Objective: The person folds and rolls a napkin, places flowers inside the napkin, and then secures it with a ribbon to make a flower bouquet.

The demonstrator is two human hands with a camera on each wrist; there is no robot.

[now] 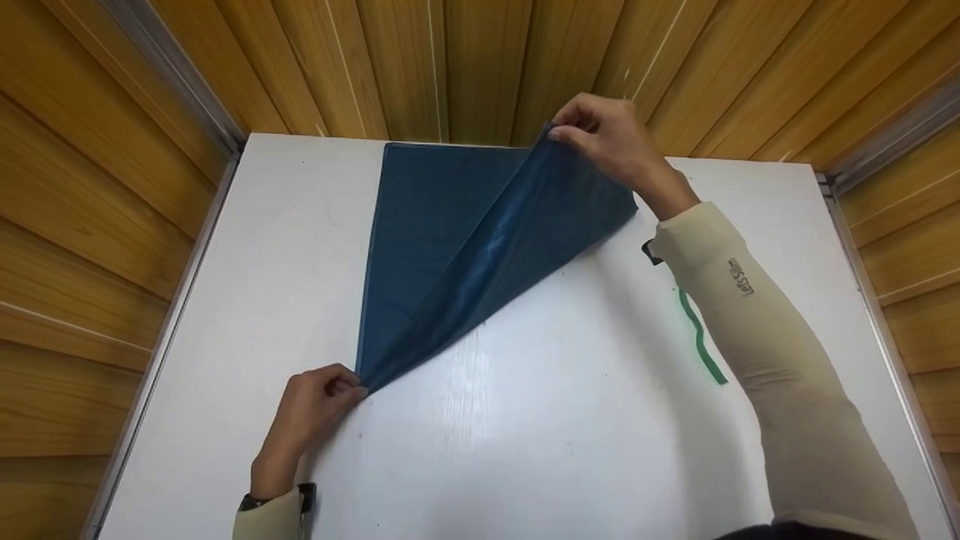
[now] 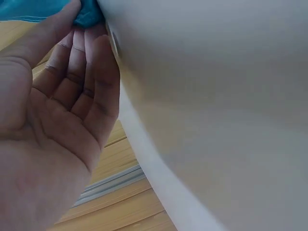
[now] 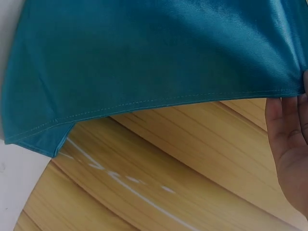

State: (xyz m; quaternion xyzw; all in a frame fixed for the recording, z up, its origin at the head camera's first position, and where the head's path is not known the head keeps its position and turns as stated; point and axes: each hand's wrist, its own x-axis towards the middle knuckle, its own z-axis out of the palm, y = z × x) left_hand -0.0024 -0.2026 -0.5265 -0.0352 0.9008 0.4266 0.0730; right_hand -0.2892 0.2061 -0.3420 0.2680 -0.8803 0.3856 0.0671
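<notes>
Wood-grain panels (image 1: 480, 67) wall in the workspace on the far side and at left and right, with grey metal framing at the corners. Within them stands a white table (image 1: 525, 420), and on its far half lies the dark blue cloth (image 1: 435, 217), its left part flat and its right part raised and turned over in a slanting flap. For this lift, I would keep the near left corner anchored low and the raised edge lightly taut, since slack would probably let the flap sag or wrinkle; laying it down gradually from the anchored end should keep the crease straight. The fabric looks thin and smooth, with a satiny sheen along the flap's bulge; both wrist views render it teal, and the right one shows a stitched hem and a small turned corner. At the flap's upper tip, the right hand (image 1: 607, 139) pinches the edge between thumb and fingers; the left hand (image 1: 319, 401) pinches the near left corner, close to the tabletop. Beside the right sleeve (image 1: 757, 345) lies a wavy green strip (image 1: 701, 337).
</notes>
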